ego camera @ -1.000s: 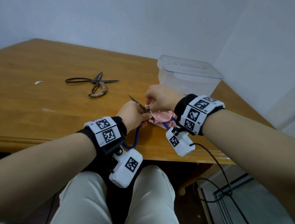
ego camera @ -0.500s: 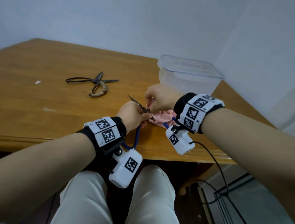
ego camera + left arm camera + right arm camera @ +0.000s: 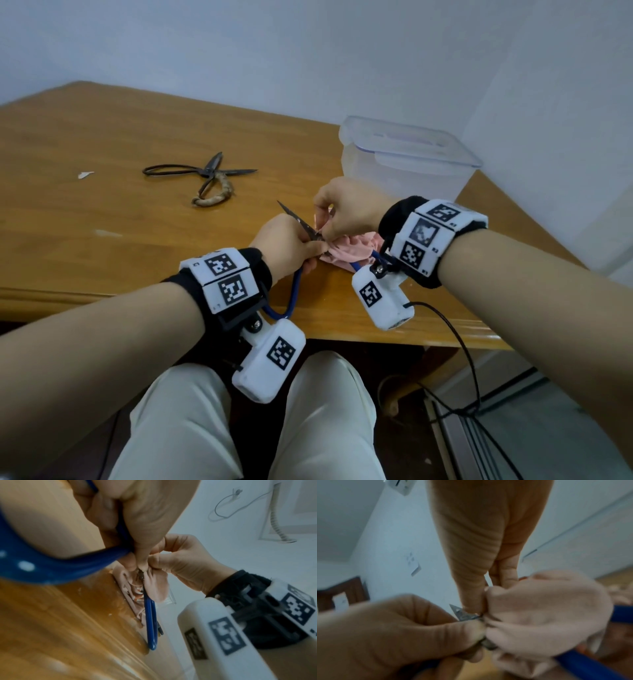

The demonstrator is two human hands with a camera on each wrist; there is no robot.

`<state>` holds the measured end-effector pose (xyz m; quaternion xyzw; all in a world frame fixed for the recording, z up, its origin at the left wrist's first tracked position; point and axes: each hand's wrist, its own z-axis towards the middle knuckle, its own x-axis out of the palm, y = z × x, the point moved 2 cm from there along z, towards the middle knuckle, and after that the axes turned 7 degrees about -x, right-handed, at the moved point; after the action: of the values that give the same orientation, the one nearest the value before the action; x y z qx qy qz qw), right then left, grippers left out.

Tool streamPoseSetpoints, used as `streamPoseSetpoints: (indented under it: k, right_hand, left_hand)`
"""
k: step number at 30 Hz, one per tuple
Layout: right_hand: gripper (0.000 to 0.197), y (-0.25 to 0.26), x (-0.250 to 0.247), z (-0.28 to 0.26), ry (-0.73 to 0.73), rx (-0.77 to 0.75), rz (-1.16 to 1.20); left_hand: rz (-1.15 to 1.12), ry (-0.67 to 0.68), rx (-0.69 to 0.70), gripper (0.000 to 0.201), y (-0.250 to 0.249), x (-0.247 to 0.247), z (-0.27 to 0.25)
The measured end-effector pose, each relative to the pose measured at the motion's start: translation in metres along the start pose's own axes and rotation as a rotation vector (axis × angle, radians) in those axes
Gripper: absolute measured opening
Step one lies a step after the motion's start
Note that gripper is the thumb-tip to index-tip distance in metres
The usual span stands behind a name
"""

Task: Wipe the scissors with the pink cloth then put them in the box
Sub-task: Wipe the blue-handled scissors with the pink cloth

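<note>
I have the scissors (image 3: 301,224) pinched near the pivot in my left hand (image 3: 286,245) above the table (image 3: 102,212) edge, while my right hand's (image 3: 346,210) fingers (image 3: 503,574) clamp the pink cloth (image 3: 349,251) around a blade. I judge the steel stiff, light and sharp, so the blue loops are safer holds; the cloth is limp.

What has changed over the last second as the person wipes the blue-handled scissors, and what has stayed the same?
Almost nothing moved. The right hand shifted only slightly while pinching the pink cloth at the blades. The left hand still grips the blue-handled scissors. The old dark scissors and the clear box, lid on, stayed put.
</note>
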<state>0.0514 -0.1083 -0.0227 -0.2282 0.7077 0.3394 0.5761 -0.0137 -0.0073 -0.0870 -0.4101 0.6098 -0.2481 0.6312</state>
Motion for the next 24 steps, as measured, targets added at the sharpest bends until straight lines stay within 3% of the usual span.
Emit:
streamPoseSetpoints:
  k: [4, 8, 15, 19, 24]
  right_hand:
    - [0.007, -0.0011, -0.0008, 0.0007, -0.039, 0.011, -0.114]
    - [0.008, -0.0014, 0.0011, -0.0039, 0.002, 0.031, 0.021]
    - [0.009, 0.0008, -0.0013, -0.0040, -0.027, 0.030, -0.097]
    - [0.006, 0.0013, -0.0015, -0.0065, 0.000, 0.035, 0.005]
    - [0.006, 0.0001, -0.0051, -0.0060, -0.076, 0.060, -0.052]
  left_hand:
    - [0.004, -0.012, -0.012, 0.037, 0.0017, 0.0021, -0.0007]
    - [-0.009, 0.008, -0.022, 0.036, 0.0004, 0.0015, -0.0009]
    - [0.035, -0.010, -0.003, 0.039, 0.0014, 0.0030, -0.0014]
    - [0.008, 0.012, 0.004, 0.038, 0.0022, 0.0026, -0.0013]
    - [0.038, -0.012, 0.013, 0.039, 0.0021, 0.0033, -0.0011]
